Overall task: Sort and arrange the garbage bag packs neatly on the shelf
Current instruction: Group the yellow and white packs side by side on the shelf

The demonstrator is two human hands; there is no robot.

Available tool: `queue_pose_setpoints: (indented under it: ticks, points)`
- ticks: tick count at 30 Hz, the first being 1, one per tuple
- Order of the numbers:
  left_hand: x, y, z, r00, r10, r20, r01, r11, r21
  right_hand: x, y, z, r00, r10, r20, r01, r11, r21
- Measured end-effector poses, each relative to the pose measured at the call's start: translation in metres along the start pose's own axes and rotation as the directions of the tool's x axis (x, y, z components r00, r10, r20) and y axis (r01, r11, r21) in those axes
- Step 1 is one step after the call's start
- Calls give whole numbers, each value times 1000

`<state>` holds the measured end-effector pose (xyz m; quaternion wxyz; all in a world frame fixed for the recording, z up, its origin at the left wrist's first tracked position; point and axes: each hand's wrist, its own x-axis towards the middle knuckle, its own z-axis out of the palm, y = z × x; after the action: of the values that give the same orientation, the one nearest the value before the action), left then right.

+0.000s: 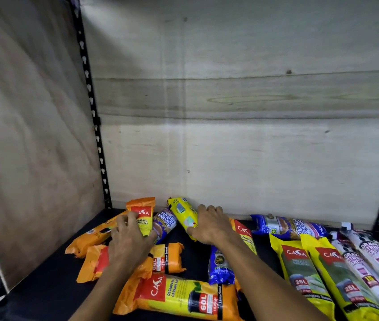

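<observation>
Garbage bag packs lie scattered on a dark shelf (44, 286). My left hand (129, 239) grips an orange Casa pack (142, 215) that stands tilted near the back. My right hand (209, 224) is closed on a yellow roll pack (182, 210) by the back wall. Between them lies a blue Single Handle pack (166, 222). Orange 60L packs lie at the left (91, 237), under my left wrist (167, 258) and at the front (184, 297). A small blue pack (219, 267) lies under my right forearm.
At the right, two yellow 25L packs (300, 272) (344, 281) and white drawstring packs (374, 258) lie side by side, with a blue pack (288, 227) across the back. Plywood walls (253, 158) and black slotted posts (91, 100) enclose the shelf.
</observation>
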<state>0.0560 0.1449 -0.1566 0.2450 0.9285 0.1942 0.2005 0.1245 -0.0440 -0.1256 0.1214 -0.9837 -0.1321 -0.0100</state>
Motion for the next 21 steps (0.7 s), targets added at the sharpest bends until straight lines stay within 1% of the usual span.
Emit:
queue_pose_setpoints:
  ticks: [4,10,13,16,19,21]
  points:
    - [0,0,1,1000,-11,-1,11,1000,3,16,-16,9,1000,-4,14,4,999,-46]
    - [-2,1,3,1000,-16,6,16,999,29,28,-25,18,999,32,-22,-35,986,-163]
    - [-3,2,3,1000,-21,12,20,999,38,33,-29,19,998,60,-22,-63,984,-165]
    - [-2,2,2,1000,-24,13,24,999,39,34,-29,14,995,94,-21,-95,994,-58]
    - [-1,0,3,1000,-24,11,23,999,41,31,-27,6,992,124,-15,-120,982,144]
    - [0,0,4,999,-30,10,30,999,42,29,-23,-1,989,147,21,-147,941,305]
